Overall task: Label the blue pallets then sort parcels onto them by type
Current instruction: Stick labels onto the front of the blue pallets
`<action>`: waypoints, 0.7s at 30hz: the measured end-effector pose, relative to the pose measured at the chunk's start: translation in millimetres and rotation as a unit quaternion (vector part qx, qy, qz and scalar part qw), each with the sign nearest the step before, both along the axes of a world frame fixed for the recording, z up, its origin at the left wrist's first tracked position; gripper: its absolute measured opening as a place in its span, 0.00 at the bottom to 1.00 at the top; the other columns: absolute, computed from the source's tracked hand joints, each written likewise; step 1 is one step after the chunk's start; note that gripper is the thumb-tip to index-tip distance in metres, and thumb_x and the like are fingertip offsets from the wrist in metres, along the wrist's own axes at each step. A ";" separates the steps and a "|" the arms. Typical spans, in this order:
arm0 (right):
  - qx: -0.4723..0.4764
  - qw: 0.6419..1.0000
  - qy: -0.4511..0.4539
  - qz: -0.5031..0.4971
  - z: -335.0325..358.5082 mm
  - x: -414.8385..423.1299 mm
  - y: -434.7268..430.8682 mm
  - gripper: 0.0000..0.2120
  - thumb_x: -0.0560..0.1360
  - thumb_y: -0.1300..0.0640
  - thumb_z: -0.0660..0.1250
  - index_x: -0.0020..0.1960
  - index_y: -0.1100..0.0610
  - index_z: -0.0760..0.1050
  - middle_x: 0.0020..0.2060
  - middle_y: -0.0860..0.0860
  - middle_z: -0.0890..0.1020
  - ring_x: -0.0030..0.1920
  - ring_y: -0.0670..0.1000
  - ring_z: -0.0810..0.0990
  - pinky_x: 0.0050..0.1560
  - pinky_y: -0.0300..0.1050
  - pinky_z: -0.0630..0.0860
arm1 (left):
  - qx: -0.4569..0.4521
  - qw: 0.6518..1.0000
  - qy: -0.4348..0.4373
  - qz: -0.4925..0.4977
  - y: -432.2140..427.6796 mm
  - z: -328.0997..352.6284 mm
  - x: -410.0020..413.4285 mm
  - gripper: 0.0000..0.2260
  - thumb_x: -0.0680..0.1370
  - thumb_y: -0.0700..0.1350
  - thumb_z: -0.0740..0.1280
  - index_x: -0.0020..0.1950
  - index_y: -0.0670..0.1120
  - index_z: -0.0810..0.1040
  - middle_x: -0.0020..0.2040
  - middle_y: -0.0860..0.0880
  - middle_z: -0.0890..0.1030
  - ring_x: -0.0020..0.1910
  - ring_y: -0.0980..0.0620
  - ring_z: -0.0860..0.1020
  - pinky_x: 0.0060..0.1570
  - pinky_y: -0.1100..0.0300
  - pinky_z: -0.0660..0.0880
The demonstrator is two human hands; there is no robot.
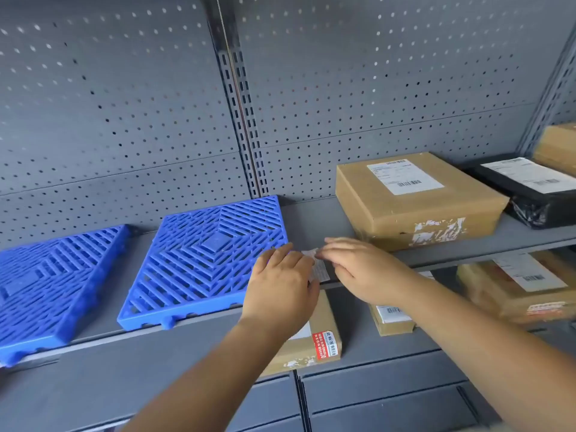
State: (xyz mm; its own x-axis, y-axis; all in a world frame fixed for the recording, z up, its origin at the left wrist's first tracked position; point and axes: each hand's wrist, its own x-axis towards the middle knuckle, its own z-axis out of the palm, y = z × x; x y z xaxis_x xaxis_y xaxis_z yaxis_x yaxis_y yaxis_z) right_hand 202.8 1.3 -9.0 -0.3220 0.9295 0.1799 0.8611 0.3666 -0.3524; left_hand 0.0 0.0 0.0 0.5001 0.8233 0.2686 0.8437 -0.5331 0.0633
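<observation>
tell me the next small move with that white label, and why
Probably lower the white label and press it onto the right blue pallet near its right edge. The left hand and right hand hold it just beside that edge, no label shows on it or the left blue pallet, and the brown parcel sits on the shelf beside it.

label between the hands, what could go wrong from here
1. The label looks crinkled between the left hand and right hand; it may crease or stick to itself.
2. It sits at the shelf edge beside the blue pallet, not on it, so it might be stuck where it marks no pallet clearly.
</observation>
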 end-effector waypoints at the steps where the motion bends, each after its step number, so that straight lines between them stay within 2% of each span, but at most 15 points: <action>1: 0.005 1.000 -0.011 0.006 -4.0 1.2 3.1 0.22 0.83 0.61 0.55 0.75 0.53 0.72 0.74 0.49 0.73 0.78 0.47 0.62 0.75 0.40 0.56 | 0.006 1.000 0.008 -0.007 2.9 -2.7 1.2 0.18 0.83 0.54 0.58 0.69 0.52 0.77 0.69 0.55 0.78 0.79 0.51 0.64 0.77 0.53 0.51; 5: -0.007 1.000 -0.020 0.015 -11.7 -0.1 4.9 0.25 0.79 0.57 0.51 0.73 0.52 0.75 0.72 0.47 0.76 0.79 0.49 0.63 0.79 0.49 0.55 | 0.016 0.999 0.017 -0.028 5.7 -6.6 5.0 0.16 0.82 0.52 0.62 0.66 0.50 0.80 0.67 0.54 0.80 0.78 0.50 0.65 0.77 0.50 0.52; 8: 0.004 1.000 -0.022 0.004 -13.5 -0.6 3.4 0.28 0.77 0.55 0.49 0.71 0.51 0.76 0.71 0.45 0.77 0.79 0.48 0.62 0.78 0.48 0.51 | 0.024 0.999 0.020 -0.036 2.9 -7.7 6.7 0.13 0.81 0.52 0.64 0.61 0.49 0.82 0.62 0.53 0.82 0.75 0.49 0.69 0.76 0.50 0.55; 12: 0.003 1.000 -0.027 0.002 -12.2 0.2 3.0 0.27 0.76 0.54 0.51 0.68 0.51 0.79 0.69 0.45 0.78 0.77 0.49 0.65 0.78 0.48 0.51 | 0.050 0.997 0.015 -0.049 2.0 -7.9 6.1 0.09 0.76 0.51 0.72 0.51 0.48 0.86 0.51 0.51 0.85 0.65 0.46 0.79 0.71 0.48 0.66; 15: 0.013 1.000 -0.016 0.005 -11.9 -0.9 -0.2 0.24 0.74 0.55 0.55 0.64 0.52 0.81 0.65 0.47 0.80 0.74 0.52 0.70 0.77 0.51 0.56 | 0.057 0.997 0.017 -0.054 3.6 -7.9 4.2 0.08 0.73 0.51 0.75 0.48 0.48 0.85 0.46 0.50 0.85 0.57 0.45 0.81 0.66 0.49 0.70; 18: 0.037 0.999 0.002 0.017 -13.0 -2.6 -5.1 0.20 0.74 0.58 0.59 0.59 0.52 0.83 0.59 0.46 0.83 0.68 0.53 0.75 0.71 0.55 0.65 | 0.075 0.995 0.014 -0.066 3.3 -6.2 3.2 0.05 0.72 0.48 0.76 0.43 0.48 0.85 0.41 0.50 0.84 0.49 0.44 0.81 0.58 0.49 0.74; 21: 0.048 0.999 0.018 0.016 -13.8 -3.2 -8.7 0.17 0.73 0.58 0.62 0.56 0.50 0.84 0.56 0.44 0.83 0.66 0.52 0.76 0.68 0.53 0.67 | 0.106 0.991 -0.006 -0.087 3.8 -6.1 0.4 0.03 0.74 0.45 0.74 0.40 0.48 0.84 0.38 0.50 0.83 0.45 0.43 0.81 0.54 0.50 0.75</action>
State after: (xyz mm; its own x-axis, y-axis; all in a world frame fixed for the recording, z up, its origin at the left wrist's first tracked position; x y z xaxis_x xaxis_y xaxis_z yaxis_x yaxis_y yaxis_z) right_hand 199.6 -7.3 -22.8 -0.3429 0.8969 0.2794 0.8362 0.4269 -0.3442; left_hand 0.4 3.8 -6.1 0.6254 0.6492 0.4329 0.7374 -0.6731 -0.0558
